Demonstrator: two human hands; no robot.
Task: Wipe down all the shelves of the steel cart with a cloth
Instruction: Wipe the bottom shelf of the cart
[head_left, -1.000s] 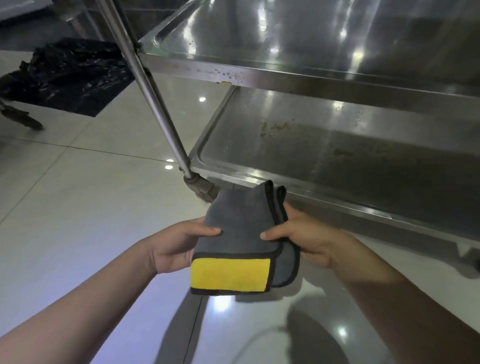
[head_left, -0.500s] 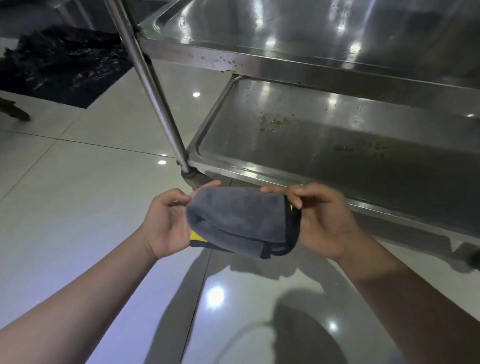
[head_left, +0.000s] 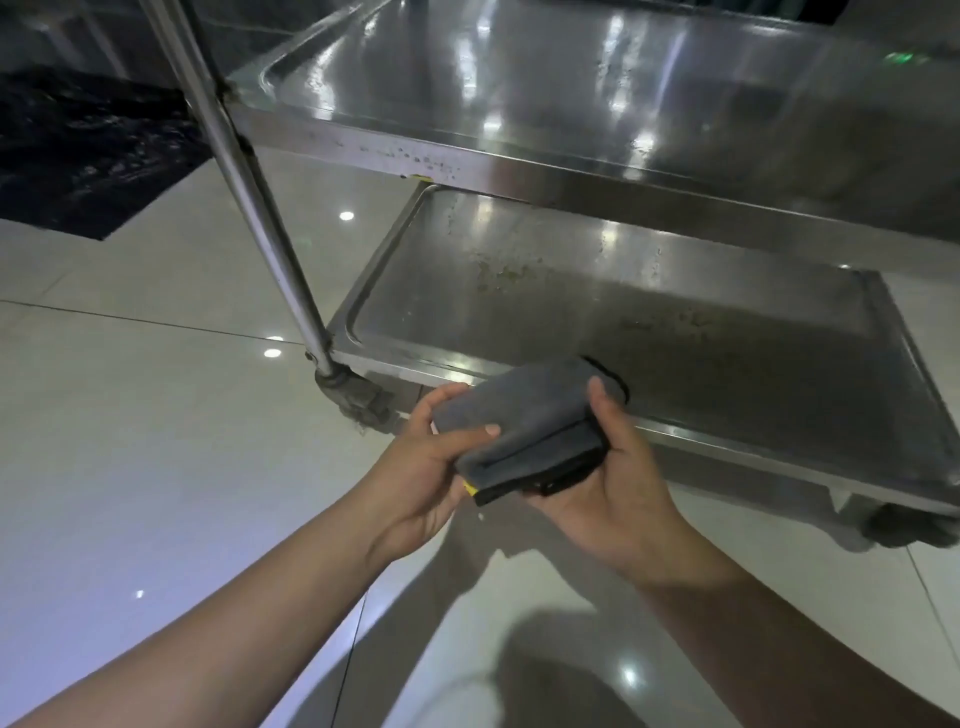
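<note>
1. Head view, lower centre of the frame: both forearms reach up from the bottom edge and meet on a folded grey cloth (head_left: 524, 431) with dark edging and a small yellow corner showing at its lower left.
2. At centre-left, the left hand (head_left: 431, 462) grips the cloth's left end, thumb laid over the top and fingers curled beneath. The right hand (head_left: 613, 478) cups the right end from below, its thumb pressed down on the upper right corner.
3. Judged from this, the step in hand is readying the cloth into a thick pad; no wiping has begun on the shelf just beyond it.
4. The cloth is held in the air, over the near rim of the lower shelf (head_left: 649, 338), not resting on it.
5. That shelf, mid-frame, shows brownish stains and dried spots across its tray. The next move likely calls for laying the pad flat on the steel with one hand and sweeping across the marks, reaching under the shelf above.
6. The upper shelf (head_left: 571, 93) fills the top of the frame, glossy with light reflections; specks dot its front lip.
7. A slanting steel post (head_left: 249, 197) runs from the top left down to a castor (head_left: 358, 402).
8. Around the cart lies a shiny pale tiled floor (head_left: 130, 441); a black plastic sheet (head_left: 88, 150) sits at upper left.
</note>
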